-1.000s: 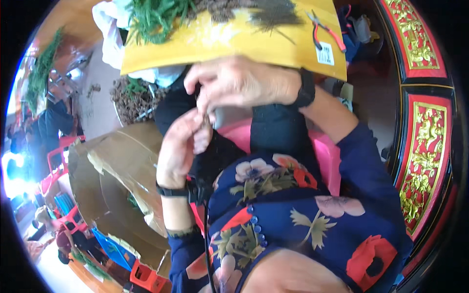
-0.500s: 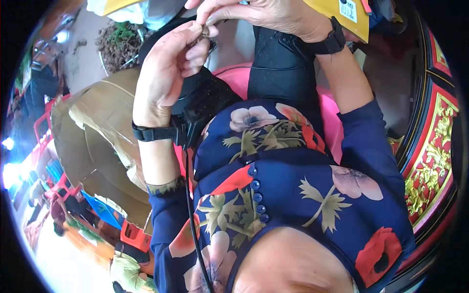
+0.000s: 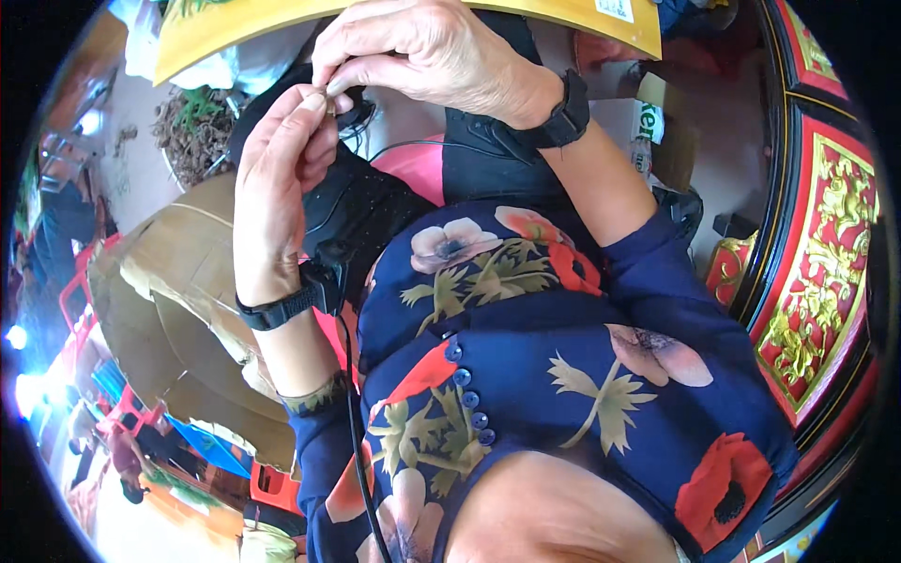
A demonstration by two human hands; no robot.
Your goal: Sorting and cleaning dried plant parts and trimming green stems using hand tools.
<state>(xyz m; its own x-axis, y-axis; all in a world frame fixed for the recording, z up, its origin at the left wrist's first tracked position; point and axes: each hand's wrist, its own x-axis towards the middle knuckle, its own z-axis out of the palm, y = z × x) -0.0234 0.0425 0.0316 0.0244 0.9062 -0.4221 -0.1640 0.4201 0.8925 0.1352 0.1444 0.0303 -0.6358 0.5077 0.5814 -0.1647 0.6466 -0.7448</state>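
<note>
Both hands meet in front of the knees, at the near edge of a yellow board or tabletop [image 3: 235, 39]. My left hand [image 3: 282, 155] is closed, thumb pressed on the curled fingers, around a tiny brownish piece [image 3: 330, 109] whose kind I cannot make out. From the right, my right hand [image 3: 422, 52] is closed too; its thumb and fingertips pinch right at the left thumb tip. What these fingertips hold, if anything, is hidden. Black straps circle both wrists, and a dark cable runs down from the left one.
At the far left, brown root-like clumps with green bits [image 3: 197, 122] lie in a heap beside white plastic bags [image 3: 267, 70]. A torn, open cardboard box [image 3: 202, 281] stands by my left arm. To the right are a printed carton [image 3: 648, 122] and a red-and-gold carved panel [image 3: 821, 272].
The view has shifted, bringing more of the yellow board and the carton into sight. Both hands stay together, now lower and further left in the picture, with the right fingers bunched closer.
</note>
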